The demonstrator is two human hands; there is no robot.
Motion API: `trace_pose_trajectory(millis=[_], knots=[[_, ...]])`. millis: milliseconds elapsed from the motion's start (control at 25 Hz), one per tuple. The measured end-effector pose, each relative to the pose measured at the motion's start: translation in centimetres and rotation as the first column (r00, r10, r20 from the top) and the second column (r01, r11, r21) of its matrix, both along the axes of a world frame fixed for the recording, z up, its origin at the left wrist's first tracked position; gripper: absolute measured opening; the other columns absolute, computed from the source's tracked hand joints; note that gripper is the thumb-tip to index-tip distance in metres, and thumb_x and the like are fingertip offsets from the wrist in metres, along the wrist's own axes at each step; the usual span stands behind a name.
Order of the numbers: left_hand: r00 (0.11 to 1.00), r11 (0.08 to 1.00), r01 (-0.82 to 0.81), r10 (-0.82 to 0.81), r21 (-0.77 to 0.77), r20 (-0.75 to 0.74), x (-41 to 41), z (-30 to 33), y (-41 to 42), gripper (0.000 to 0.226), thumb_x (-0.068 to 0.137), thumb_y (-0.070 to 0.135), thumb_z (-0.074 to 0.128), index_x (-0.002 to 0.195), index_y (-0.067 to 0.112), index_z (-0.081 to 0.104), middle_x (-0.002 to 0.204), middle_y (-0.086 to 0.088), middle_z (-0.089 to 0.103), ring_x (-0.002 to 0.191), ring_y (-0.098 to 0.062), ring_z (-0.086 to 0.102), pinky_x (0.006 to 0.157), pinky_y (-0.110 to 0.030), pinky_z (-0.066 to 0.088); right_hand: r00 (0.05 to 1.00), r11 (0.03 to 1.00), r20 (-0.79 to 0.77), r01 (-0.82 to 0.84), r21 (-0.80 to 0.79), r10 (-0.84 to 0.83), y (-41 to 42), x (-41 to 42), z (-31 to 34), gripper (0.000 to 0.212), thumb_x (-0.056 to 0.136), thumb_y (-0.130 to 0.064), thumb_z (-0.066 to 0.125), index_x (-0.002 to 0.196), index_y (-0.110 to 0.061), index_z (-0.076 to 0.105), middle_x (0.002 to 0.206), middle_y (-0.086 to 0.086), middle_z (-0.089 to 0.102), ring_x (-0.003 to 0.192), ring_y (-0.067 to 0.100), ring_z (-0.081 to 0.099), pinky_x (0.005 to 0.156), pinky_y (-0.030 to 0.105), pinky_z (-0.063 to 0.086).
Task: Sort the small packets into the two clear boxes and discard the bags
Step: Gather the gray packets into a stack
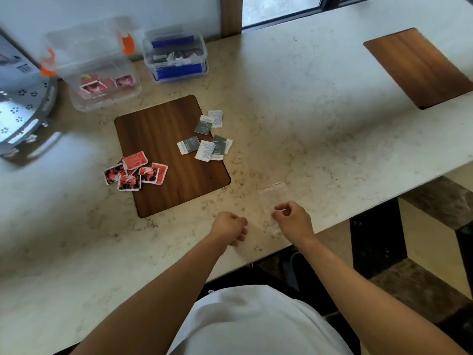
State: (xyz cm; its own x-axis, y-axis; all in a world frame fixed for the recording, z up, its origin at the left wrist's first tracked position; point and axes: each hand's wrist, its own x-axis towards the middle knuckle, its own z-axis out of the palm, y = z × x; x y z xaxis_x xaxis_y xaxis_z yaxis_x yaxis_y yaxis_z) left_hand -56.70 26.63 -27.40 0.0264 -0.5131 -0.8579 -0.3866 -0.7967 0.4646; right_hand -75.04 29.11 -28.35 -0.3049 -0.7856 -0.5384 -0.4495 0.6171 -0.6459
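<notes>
While both hands hover at the worktop edge, we note the right hand fingers pinching the empty clear bag, its long axis running away from them; the left hand is clenched, apparently empty, nearer the red packets.

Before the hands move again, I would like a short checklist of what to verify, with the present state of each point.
1. Red packets out of any bag, loose at the wooden inlay's left edge: ok.
2. Grey and white packets loose in their own group, apart from the red ones: ok.
3. Orange-clipped box open, red packets already inside: ok.
4. Blue-clipped box open: cannot tell.
5. Clear bag empty, pinched by the right hand: ok.
6. Left hand free: cannot tell, it is closed and may be holding a second clear bag.
</notes>
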Motion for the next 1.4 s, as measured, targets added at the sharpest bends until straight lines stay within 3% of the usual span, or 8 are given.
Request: trace_pose_trajectory(millis=[200,480,720,880,1040,1200,1320,1400], knots=[[0.989,0.987,-0.141,0.136,-0.074,-0.058,6.2,1.1,-1.5,0.021,0.096,0.015,0.057,0.103,0.000,0.069,0.080,-0.012,0.071,0.063,-0.024,0.063,0.062,-0.032,0.051,0.992,0.991,-0.006,-0.128,-0.033,0.128,-3.2,7.0,0.3,0.011,0.088,-0.028,0.069,0.095,-0.020,0.069,0.084,-0.001,0.070,0.082,0.020,0.069,0.076,0.032,0.054],[0.953,0.956,-0.291,0.285,-0.045,-0.106,11.5,0.6,-3.7,0.021,0.096,0.015,0.056,0.105,0.001,0.069,0.083,-0.013,0.070,0.066,-0.024,0.064,0.063,-0.033,0.051,0.983,0.981,-0.016,-0.181,-0.064,0.181,-7.4,12.6,1.1,0.003,0.089,-0.024,0.068,0.086,-0.023,0.067,0.078,0.002,0.070,0.076,0.022,0.070,0.060,0.023,0.045],[0.927,0.931,-0.366,0.364,-0.005,-0.093,11.1,0.1,-7.4,0.023,0.097,0.015,0.055,0.107,0.001,0.070,0.084,-0.013,0.073,0.062,-0.020,0.064,0.063,-0.032,0.052,0.960,0.961,-0.066,-0.275,-0.040,0.272,-12.1,12.8,-0.4,0.003,0.089,-0.024,0.069,0.092,-0.023,0.070,0.088,-0.004,0.069,0.086,0.021,0.070,0.075,0.029,0.053],[0.887,0.896,-0.439,0.445,0.069,-0.128,9.1,-0.1,-10.7,0.026,0.100,0.014,0.052,0.114,-0.003,0.068,0.087,-0.015,0.072,0.061,-0.022,0.065,0.056,-0.030,0.055,0.948,0.955,-0.149,-0.291,-0.052,0.280,-16.5,11.4,-0.8,0.015,0.090,-0.019,0.062,0.102,-0.018,0.070,0.088,-0.004,0.067,0.084,0.018,0.066,0.071,0.026,0.045],[0.819,0.837,-0.535,0.548,0.117,-0.172,7.2,-0.4,-13.3,0.025,0.102,0.014,0.052,0.119,-0.001,0.062,0.099,-0.019,0.072,0.080,-0.030,0.070,0.079,-0.041,0.059,0.915,0.923,-0.201,-0.373,-0.095,0.349,-20.7,10.2,-1.7,0.038,0.088,-0.019,0.063,0.126,-0.022,0.062,0.090,0.000,0.067,0.088,0.021,0.065,0.079,0.033,0.052],[0.795,0.811,-0.570,0.585,0.130,-0.160,6.9,-1.1,-14.6,0.028,0.102,0.016,0.053,0.121,0.000,0.062,0.109,-0.022,0.074,0.093,-0.034,0.072,0.089,-0.045,0.061,0.853,0.868,-0.214,-0.495,-0.045,0.475,-22.0,10.3,-3.1,0.056,0.089,-0.028,0.069,0.141,-0.027,0.050,0.116,0.005,0.060,0.100,0.022,0.061,0.086,0.035,0.051],[0.807,0.824,-0.545,0.566,0.159,-0.170,6.2,-1.3,-14.5,0.031,0.102,0.014,0.051,0.125,-0.003,0.061,0.108,-0.023,0.073,0.092,-0.034,0.070,0.086,-0.042,0.059,0.861,0.876,-0.225,-0.479,-0.055,0.456,-21.6,10.2,-3.3,0.049,0.085,-0.023,0.074,0.130,-0.021,0.053,0.119,0.005,0.057,0.101,0.021,0.059,0.087,0.036,0.052],[0.818,0.838,-0.517,0.544,0.175,-0.185,6.2,-1.5,-14.7,0.032,0.103,0.013,0.049,0.128,-0.004,0.059,0.111,-0.023,0.071,0.095,-0.034,0.070,0.084,-0.039,0.058,0.909,0.920,-0.219,-0.380,-0.092,0.354,-20.8,10.0,-3.1,0.035,0.083,-0.018,0.075,0.114,-0.016,0.058,0.112,0.004,0.057,0.093,0.017,0.056,0.083,0.032,0.051]])
